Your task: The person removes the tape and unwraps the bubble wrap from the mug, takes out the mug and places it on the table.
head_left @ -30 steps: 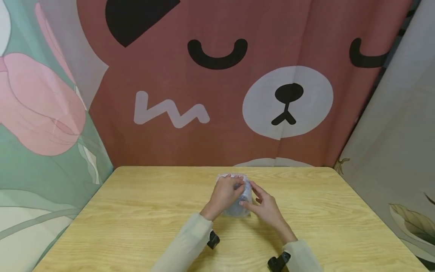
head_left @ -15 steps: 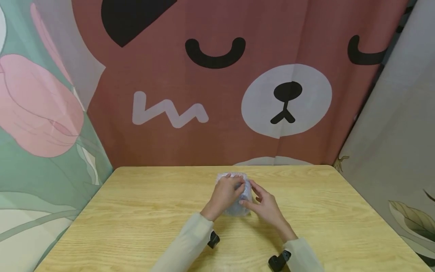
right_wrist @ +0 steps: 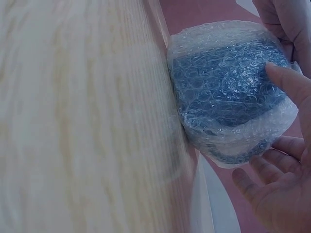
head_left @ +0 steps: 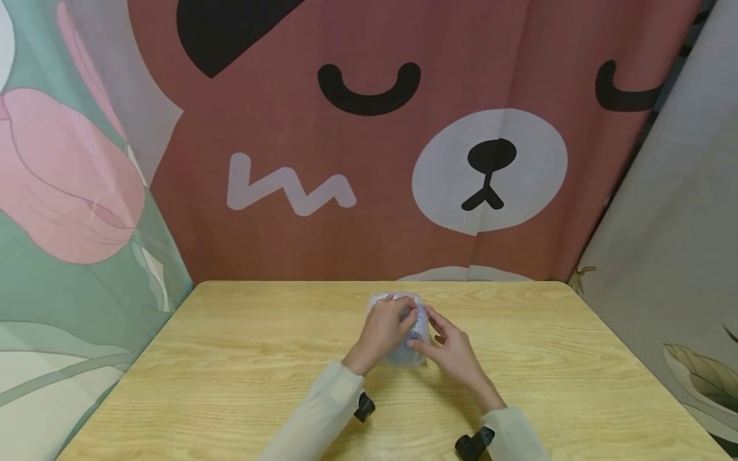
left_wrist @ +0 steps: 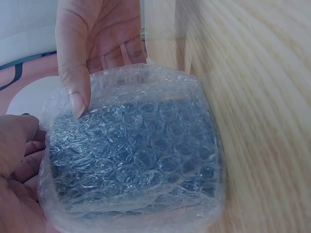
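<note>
A bluish thing wrapped in clear bubble wrap (head_left: pixel 406 352) stands on the wooden table; what is inside the wrap cannot be made out. My left hand (head_left: pixel 383 330) lies over its top, with bent fingers and thumb pinching at the upper edge. In the left wrist view those fingers (left_wrist: pixel 31 141) are curled against the package's edge. On the right side my right hand (head_left: pixel 455 355) holds the package (right_wrist: pixel 226 82), thumb (right_wrist: pixel 286 80) on the near face and the other fingers around the side. The fingertips of the left hand are partly hidden.
The light wooden table (head_left: pixel 230 371) stretches out around both hands, its far edge just behind the package. A brown curtain with a bear print (head_left: pixel 369 243) hangs behind it. Printed curtains also hang on the left (head_left: pixel 75 288) and right (head_left: pixel 663 256).
Both hands and the package stay almost where they were. The head view shifts slightly; the left hand's fingers may have moved a little at the top edge.
</note>
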The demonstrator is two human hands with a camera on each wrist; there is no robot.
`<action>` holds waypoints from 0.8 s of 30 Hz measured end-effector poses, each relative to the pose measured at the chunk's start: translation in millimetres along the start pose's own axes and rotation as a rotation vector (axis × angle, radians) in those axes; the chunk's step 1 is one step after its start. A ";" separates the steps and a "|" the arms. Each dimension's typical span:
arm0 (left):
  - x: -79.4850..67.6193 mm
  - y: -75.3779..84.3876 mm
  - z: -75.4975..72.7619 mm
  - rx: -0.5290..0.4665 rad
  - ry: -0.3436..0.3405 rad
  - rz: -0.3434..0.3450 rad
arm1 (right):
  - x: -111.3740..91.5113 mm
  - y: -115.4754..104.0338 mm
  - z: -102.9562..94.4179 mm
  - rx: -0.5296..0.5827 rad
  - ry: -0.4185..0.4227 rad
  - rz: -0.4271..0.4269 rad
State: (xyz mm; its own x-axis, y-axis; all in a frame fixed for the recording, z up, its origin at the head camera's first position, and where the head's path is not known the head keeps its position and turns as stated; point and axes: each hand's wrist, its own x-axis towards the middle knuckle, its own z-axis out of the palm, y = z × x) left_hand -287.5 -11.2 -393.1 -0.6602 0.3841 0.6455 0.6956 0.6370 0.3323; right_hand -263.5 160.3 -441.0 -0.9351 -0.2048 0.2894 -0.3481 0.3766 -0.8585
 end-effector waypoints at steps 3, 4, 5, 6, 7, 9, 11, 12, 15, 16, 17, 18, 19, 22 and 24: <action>-0.2 0.2 -0.5 -0.019 0.004 -0.003 | 0.4 0.2 0.7 0.006 0.003 0.005; -0.3 0.1 -0.3 -0.027 0.006 -0.003 | 0.5 0.4 0.8 0.005 0.004 0.008; -0.3 0.3 -0.2 -0.031 0.008 -0.003 | 0.5 0.5 0.7 0.004 0.004 0.010; -0.4 0.4 -0.1 -0.034 0.009 -0.004 | 0.6 0.2 0.7 0.004 0.005 0.016; -0.4 0.5 0.4 -0.036 0.011 -0.004 | 0.5 0.0 0.6 0.003 0.007 0.018; -0.8 0.8 1.3 -0.041 0.021 -0.006 | 0.3 -0.9 0.8 -0.001 0.011 0.025; -1.2 1.3 2.3 -0.042 0.030 -0.012 | -0.1 -1.6 1.3 -0.004 0.016 0.027; -1.6 1.5 2.6 -0.043 0.035 -0.014 | -0.3 -2.2 1.4 -0.004 0.016 0.027; -2.2 2.3 3.2 -0.056 0.051 -0.020 | -0.8 -1.8 2.2 -0.008 0.017 0.022; -2.3 2.6 3.3 -0.060 0.056 -0.021 | -0.9 -1.7 2.4 -0.008 0.017 0.020; -2.4 2.9 3.1 -0.064 0.059 -0.022 | -0.8 -1.4 2.5 -0.007 0.017 0.020; -2.3 2.9 3.0 -0.064 0.061 -0.023 | -0.8 -1.1 2.6 -0.007 0.018 0.015; -2.3 2.8 3.0 -0.065 0.064 -0.024 | -0.7 -0.8 2.6 -0.008 0.018 0.014; -1.9 1.9 2.4 -0.064 0.057 -0.025 | 0.0 -0.9 2.2 -0.013 0.017 0.012; -1.3 1.5 1.1 -0.070 0.048 -0.025 | 0.7 -1.7 1.8 -0.012 0.017 0.013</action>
State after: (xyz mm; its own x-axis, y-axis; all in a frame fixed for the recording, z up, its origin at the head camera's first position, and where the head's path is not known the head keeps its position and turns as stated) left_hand -286.0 -10.0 -394.2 -0.6645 0.3346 0.6682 0.6979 0.5974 0.3950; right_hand -263.5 157.8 -440.1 -0.9406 -0.1848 0.2850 -0.3363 0.3904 -0.8570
